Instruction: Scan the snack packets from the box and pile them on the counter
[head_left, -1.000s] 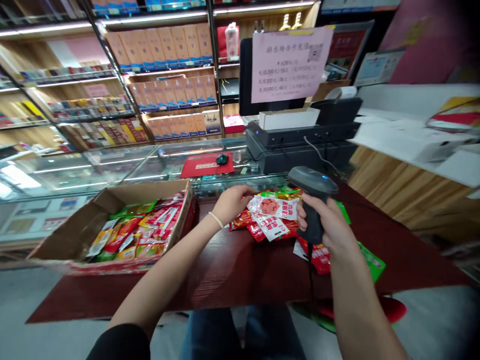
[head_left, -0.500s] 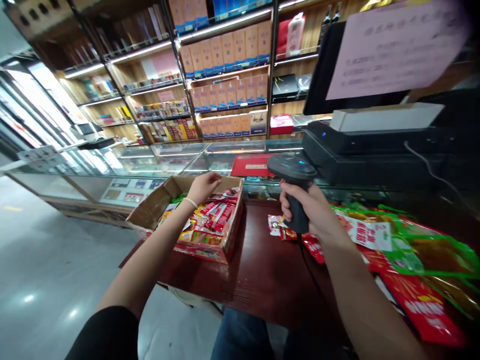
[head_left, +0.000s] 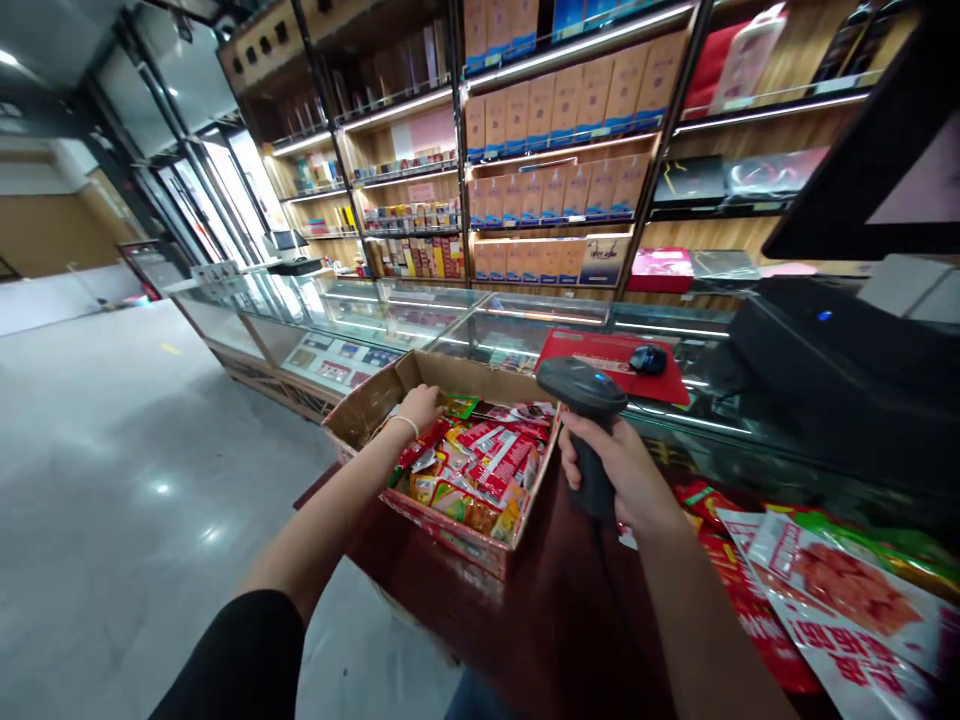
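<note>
My right hand [head_left: 615, 470] is wrapped around the handle of a black barcode scanner [head_left: 581, 385], held upright just beyond the right wall of a cardboard box [head_left: 450, 535]. A small blue light shows on the scanner's head. Inside the box lies a heap of small snack packets [head_left: 487, 450], mostly red, some yellow and green. My left hand [head_left: 421, 405] reaches into the box's left part, beside the packets. Its fingers point down and their tips are hidden, so I cannot see whether they grip anything.
Larger snack bags [head_left: 840, 580] lie on the dark red table [head_left: 555, 620] at right. Behind is a glass counter [head_left: 420, 310] with a red mat [head_left: 555, 350] and a computer mouse [head_left: 649, 359]. A monitor [head_left: 847, 170] stands at upper right; stocked shelves line the wall.
My left hand has lowered from above the packets into the box's left side. My right hand still holds the scanner. The view has swung left, bringing the mouse into sight.
</note>
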